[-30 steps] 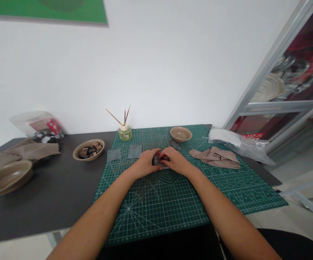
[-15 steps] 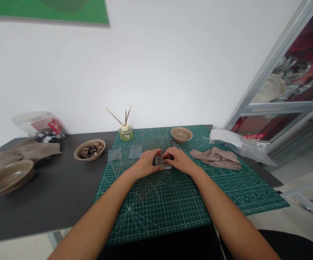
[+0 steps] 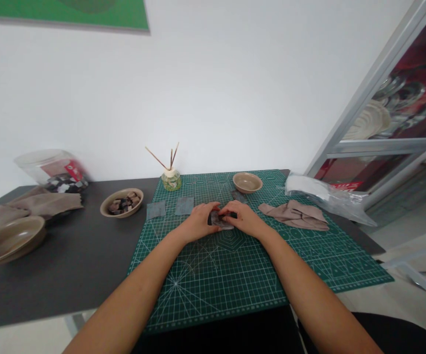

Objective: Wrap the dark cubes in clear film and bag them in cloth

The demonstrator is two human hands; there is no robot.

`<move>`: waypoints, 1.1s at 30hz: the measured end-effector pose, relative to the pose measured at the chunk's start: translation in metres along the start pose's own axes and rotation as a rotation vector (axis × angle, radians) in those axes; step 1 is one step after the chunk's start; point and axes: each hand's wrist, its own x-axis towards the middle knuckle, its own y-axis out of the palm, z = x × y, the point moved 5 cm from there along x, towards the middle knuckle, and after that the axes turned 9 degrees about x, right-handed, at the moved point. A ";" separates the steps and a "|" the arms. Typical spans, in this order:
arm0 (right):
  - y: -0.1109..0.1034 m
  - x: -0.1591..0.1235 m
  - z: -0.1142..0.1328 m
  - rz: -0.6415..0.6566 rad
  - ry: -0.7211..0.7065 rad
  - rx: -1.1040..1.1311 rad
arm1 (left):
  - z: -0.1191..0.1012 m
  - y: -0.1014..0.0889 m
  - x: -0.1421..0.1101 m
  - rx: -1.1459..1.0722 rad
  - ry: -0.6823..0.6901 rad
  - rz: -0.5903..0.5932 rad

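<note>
On the green cutting mat (image 3: 213, 290), a small greyish see-through packet, seemingly a plastic bag (image 3: 224, 224), lies between both hands. My left hand (image 3: 201, 219) curves round its left side, thumb at the near edge and fingers at the far edge. Thumb and fingertips of my right hand (image 3: 242, 218) are pinched together over the bag's right part; whatever sits between them is too small to make out. Two flat greyish see-through squares, a left one (image 3: 156, 210) and a right one (image 3: 184, 206), lie left of my hands. Behind my right hand is a dark small packet (image 3: 239, 196).
A tan bowl (image 3: 247, 189) stands at the back; another bowl (image 3: 104, 208) holds several brown blocks. Further left are a larger bowl (image 3: 32, 239), a cloth (image 3: 58, 202) and a clear jar (image 3: 43, 160). A reed diffuser (image 3: 171, 181), brown cloth (image 3: 296, 215) and plastic bag (image 3: 326, 196) surround the mat.
Both hands stay in nearly the same place. The right fingertips have shifted slightly left over the bag, and the bag's middle looks darker. The view has tilted a little.
</note>
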 end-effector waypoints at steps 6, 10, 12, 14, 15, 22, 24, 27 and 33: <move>-0.001 0.000 0.003 0.011 0.004 -0.057 | 0.000 0.000 0.000 0.011 0.001 -0.003; -0.008 -0.004 -0.002 -0.003 -0.005 -0.074 | 0.000 0.001 0.000 -0.004 -0.004 0.007; -0.005 -0.003 -0.001 0.003 -0.015 -0.078 | 0.000 0.000 0.000 -0.001 -0.003 0.001; 0.000 0.000 0.001 0.010 -0.021 -0.083 | 0.000 0.000 0.000 0.004 -0.002 -0.004; 0.002 0.001 0.002 0.016 -0.023 -0.087 | -0.001 0.000 0.000 0.007 -0.002 -0.004; -0.005 -0.002 -0.001 0.018 -0.010 -0.095 | -0.001 0.000 -0.001 -0.004 0.001 0.005; -0.004 -0.003 -0.001 0.013 -0.020 -0.099 | -0.001 0.000 -0.001 -0.008 0.001 0.003; 0.003 0.000 0.002 0.021 -0.059 -0.102 | -0.001 0.000 -0.001 -0.007 -0.007 -0.004; 0.009 0.002 0.004 -0.011 -0.024 -0.046 | 0.001 0.000 0.000 -0.007 0.015 -0.017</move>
